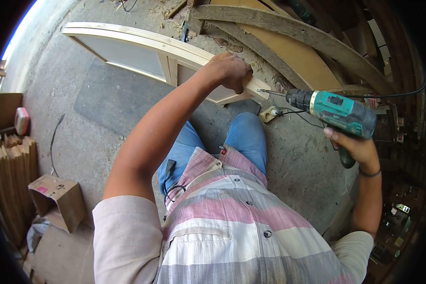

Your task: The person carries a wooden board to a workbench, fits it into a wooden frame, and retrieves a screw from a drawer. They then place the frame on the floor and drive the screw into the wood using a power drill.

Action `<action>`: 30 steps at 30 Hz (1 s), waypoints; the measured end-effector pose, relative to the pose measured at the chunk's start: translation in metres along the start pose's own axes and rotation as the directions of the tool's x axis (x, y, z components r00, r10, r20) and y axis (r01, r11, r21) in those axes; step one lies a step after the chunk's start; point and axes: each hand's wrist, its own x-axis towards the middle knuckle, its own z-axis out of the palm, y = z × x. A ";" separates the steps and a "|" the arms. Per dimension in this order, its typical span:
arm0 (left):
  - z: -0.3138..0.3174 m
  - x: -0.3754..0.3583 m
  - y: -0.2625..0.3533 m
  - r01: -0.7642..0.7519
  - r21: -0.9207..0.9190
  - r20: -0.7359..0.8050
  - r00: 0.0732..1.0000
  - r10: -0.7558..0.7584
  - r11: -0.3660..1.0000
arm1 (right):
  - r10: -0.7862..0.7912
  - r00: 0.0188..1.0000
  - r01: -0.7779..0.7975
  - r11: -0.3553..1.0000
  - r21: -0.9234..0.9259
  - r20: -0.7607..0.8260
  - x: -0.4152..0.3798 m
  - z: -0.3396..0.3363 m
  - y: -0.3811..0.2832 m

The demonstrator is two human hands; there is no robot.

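Note:
A long wooden frame (175,46) with pale panels stands on its edge in front of my knees. My left hand (229,71) is wrapped over its top rail near the right end, fingers curled down around the wood. In my right hand (354,147) is a teal and black power drill (338,110), held level by its handle. The thin bit points left from the chuck, its tip right at the frame's end. My fingers hide part of the rail, and the drill body covers some of my right hand.
Curved wooden beams (279,28) lean at the upper right. A power socket block (268,114) with a cable lies on the concrete floor by my knee. To the left are a cardboard box (57,187), a wood stack (14,156) and a dark mat (104,102).

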 end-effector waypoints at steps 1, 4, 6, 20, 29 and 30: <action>0.000 0.000 0.000 0.002 -0.003 -0.007 1.000 -0.002 1.000 | -0.033 0.999 0.032 0.999 0.008 0.029 0.005 -0.004 -0.005; 0.000 0.001 0.000 0.010 0.007 0.005 1.000 -0.010 1.000 | -0.038 0.996 0.044 0.996 -0.073 0.076 0.019 -0.012 -0.031; 0.001 0.002 -0.001 0.006 0.003 0.006 1.000 -0.006 1.000 | -0.056 0.993 0.069 0.989 -0.133 0.100 0.028 -0.017 -0.042; 0.002 0.002 -0.001 0.018 0.019 0.017 1.000 -0.019 1.000 | -0.034 0.982 0.097 0.936 -0.340 0.187 0.038 -0.012 -0.081; 0.000 0.003 0.001 0.024 0.036 0.027 0.999 -0.025 0.999 | 0.045 0.977 0.028 0.941 -0.337 0.208 0.040 -0.014 -0.080; -0.001 0.003 0.001 0.025 0.031 0.027 0.999 -0.026 0.999 | -0.042 0.976 0.103 0.953 -0.286 0.213 0.038 -0.013 -0.079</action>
